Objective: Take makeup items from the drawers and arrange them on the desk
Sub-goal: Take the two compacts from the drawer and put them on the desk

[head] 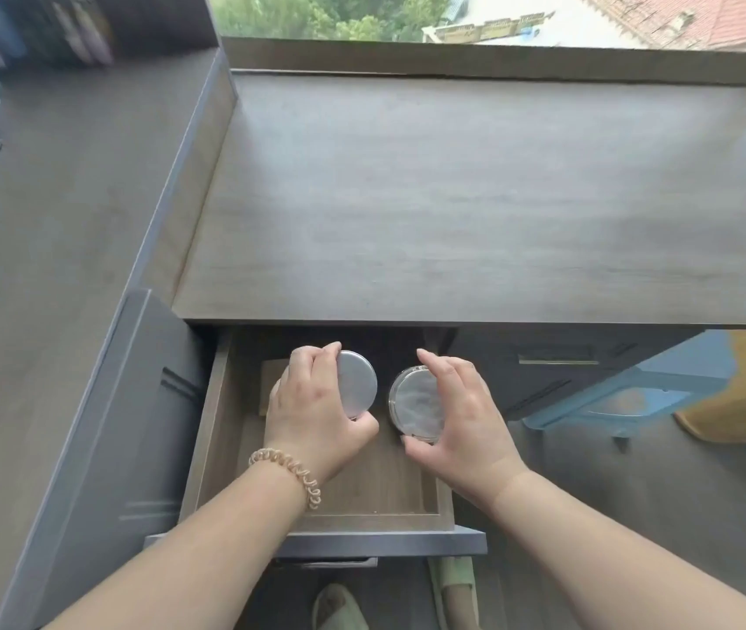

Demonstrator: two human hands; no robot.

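A wooden drawer point(216, 429) stands pulled out under the grey-brown desk point(453, 197). My left hand point(316, 411) grips a round silver compact point(357, 384) by its edge, above the drawer's left half. My right hand point(457, 411) holds a second round compact with a marbled silver lid point(416, 402), thumb and fingers around its rim. The two compacts sit side by side, a small gap between them. Behind my left hand a tan flat object point(271, 375) lies in the drawer, mostly hidden.
A shut drawer with a metal handle point(557, 361) sits to the right of the open one. A blue plastic box point(625, 397) and a yellowish object point(743, 388) stand on the floor at right. A window ledge point(475, 61) borders the desk's back edge. Slippers point(339, 607) show below.
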